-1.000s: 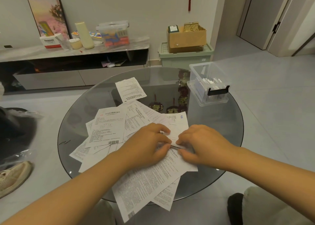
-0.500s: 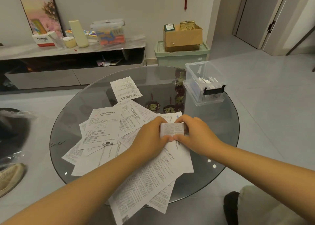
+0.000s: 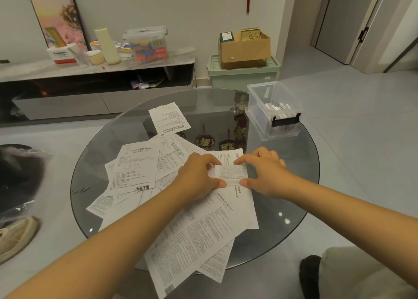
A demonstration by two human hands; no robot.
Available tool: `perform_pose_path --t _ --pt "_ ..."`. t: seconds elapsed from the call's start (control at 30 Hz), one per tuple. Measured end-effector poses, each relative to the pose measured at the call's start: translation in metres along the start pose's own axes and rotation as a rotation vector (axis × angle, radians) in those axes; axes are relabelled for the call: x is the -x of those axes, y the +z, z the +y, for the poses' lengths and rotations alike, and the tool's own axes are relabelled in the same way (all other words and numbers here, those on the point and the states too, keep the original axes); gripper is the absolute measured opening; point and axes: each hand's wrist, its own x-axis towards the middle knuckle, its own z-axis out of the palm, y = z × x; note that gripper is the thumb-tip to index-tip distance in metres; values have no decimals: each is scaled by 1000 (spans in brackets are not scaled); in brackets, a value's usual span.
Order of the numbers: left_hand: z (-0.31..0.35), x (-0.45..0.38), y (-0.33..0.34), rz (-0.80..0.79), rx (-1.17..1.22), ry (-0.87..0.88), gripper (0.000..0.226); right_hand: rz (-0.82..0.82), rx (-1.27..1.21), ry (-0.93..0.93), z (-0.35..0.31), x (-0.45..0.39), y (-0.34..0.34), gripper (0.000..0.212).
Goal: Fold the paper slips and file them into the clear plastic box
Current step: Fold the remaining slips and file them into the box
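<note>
A small folded paper slip (image 3: 231, 175) is held just above the pile of unfolded slips (image 3: 199, 226) on the round glass table (image 3: 294, 199). My left hand (image 3: 199, 176) pinches its left edge between thumb and fingers. My right hand (image 3: 264, 172) pinches its right edge the same way. The clear plastic box (image 3: 274, 111) stands at the table's far right edge, lid off, with several folded slips upright inside. One single slip (image 3: 168, 118) lies apart at the far side of the table.
A low TV cabinet (image 3: 97, 77) with bottles and a plastic bin runs along the far wall. A green crate (image 3: 243, 73) with a cardboard box on top stands behind the table. A shoe (image 3: 15, 235) lies on the floor at left. My knee (image 3: 352, 273) shows at lower right.
The hands went from pressing a fold flat on the pile to lifting the small folded slip, and now hold it by both edges, slightly spread apart.
</note>
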Motion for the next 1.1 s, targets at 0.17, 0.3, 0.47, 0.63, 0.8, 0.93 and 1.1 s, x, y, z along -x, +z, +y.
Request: perform_pose_path --t 0.17,0.3,0.47,0.63,0.8,0.93,1.1 --pt "6 0 -2 10 -2 47 37 -12 8 -3 -6 -1 -4 39" --pt "7 1 4 24 52 102 29 35 -182 14 -6 -1 -3 19" --pt "14 -2 7 131 302 155 18 131 -427 -1 0 2 -9 15" --pt "22 -9 12 157 439 156 21 262 -540 43 14 -2 -20 26" --pt "26 -11 18 174 254 152 24 364 -243 53 46 -13 -29 21" --pt "23 -10 21 163 87 188 21 295 40 63 70 -24 -26 27" --pt "18 -11 21 141 18 213 19 303 295 100 75 -25 -24 35"
